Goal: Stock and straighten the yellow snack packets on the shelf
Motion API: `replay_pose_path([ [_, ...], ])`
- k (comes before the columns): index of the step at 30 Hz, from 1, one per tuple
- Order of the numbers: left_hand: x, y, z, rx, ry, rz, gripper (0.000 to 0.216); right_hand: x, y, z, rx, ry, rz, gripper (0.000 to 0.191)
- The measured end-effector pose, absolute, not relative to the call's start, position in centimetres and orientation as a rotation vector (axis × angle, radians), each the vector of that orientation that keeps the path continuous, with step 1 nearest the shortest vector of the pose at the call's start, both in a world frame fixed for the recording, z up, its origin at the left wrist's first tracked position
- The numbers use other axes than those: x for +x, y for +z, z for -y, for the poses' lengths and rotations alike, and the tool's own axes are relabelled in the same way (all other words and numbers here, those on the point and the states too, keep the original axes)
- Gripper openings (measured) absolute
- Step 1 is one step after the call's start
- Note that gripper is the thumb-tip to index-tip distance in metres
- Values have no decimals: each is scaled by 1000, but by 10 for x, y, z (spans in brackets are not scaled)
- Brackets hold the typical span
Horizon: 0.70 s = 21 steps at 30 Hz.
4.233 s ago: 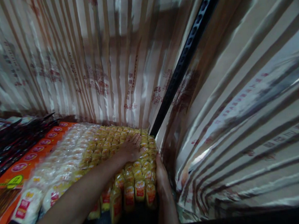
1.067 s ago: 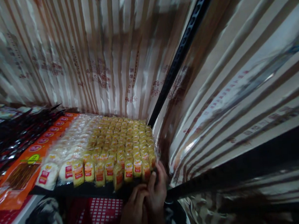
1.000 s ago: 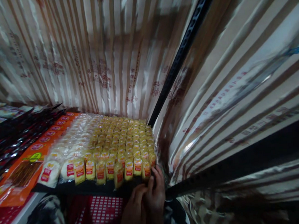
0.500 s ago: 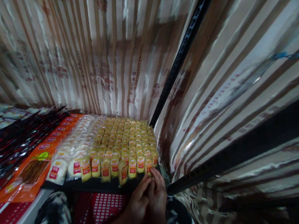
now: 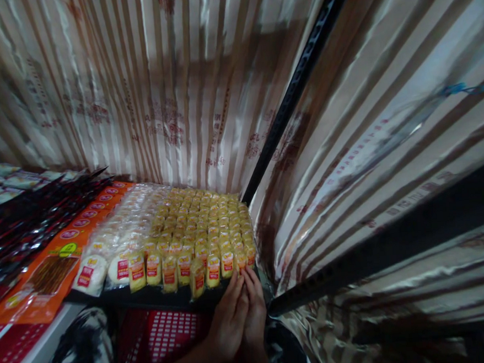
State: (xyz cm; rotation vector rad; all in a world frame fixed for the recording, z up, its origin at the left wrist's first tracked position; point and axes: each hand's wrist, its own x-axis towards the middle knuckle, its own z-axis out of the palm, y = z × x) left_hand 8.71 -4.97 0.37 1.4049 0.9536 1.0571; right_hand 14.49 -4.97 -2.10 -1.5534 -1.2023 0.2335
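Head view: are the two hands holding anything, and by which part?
The left hand and right hand are at the lower front of a yellow packet; whether they grip or merely touch it cannot be told.

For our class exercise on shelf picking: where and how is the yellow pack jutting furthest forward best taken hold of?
Pinch the yellow pack by its sides, coming from the front, I'd judge: it juts ahead of its neighbours, so its front and side edges look free, while other packs crowd behind.
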Motion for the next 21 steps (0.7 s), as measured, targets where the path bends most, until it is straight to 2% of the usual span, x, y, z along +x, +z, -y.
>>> replay_pose_path([
  [4,123,-2,49,1442,1119,-1027,52,148,-22,46,-1501,174,1258,40],
  [9,126,-13,47,1625,1063,-1143,58,149,-33,43,-1531,62,1369,39],
  [15,129,-28,45,1707,1042,-1223,54,151,-46,40,-1534,-69,1367,37],
  [21,107,-11,50,1637,1102,-1139,48,148,-35,43,-1552,-57,1376,37],
])
